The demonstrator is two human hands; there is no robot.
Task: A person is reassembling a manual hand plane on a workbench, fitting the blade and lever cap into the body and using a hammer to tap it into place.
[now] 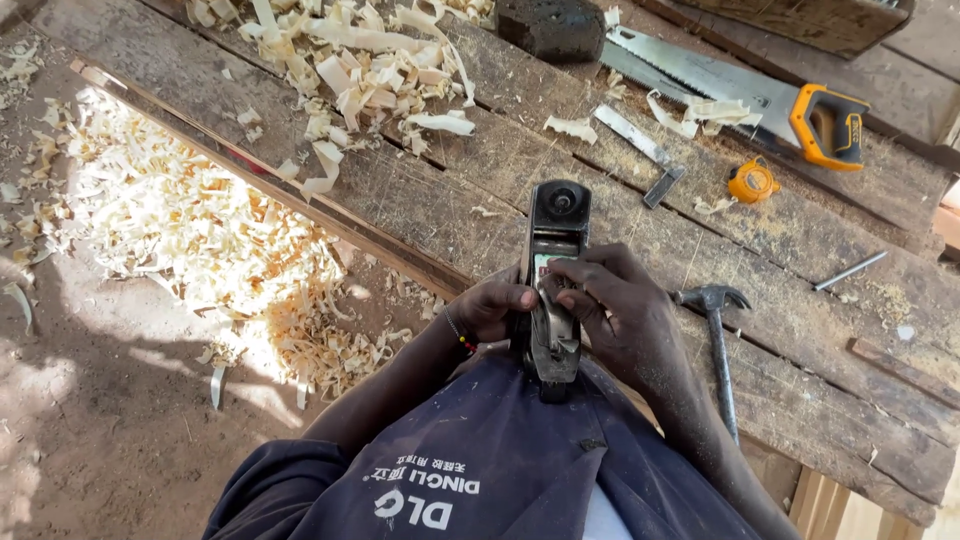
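Observation:
A dark metal hand plane (553,262) stands on the wooden workbench (500,190) right in front of my body, its front knob pointing away from me. My left hand (492,305) grips the plane's left side near the blade. My right hand (620,315) lies over the rear part, with fingers pressed on the blade assembly at the middle. Both hands touch the plane.
A claw hammer (718,345) lies just right of my right hand. Farther off are a handsaw with an orange and black handle (745,95), an orange tape measure (751,182), a metal square (643,150), a nail (850,270) and wood shavings (360,60). Shavings cover the ground at left (190,240).

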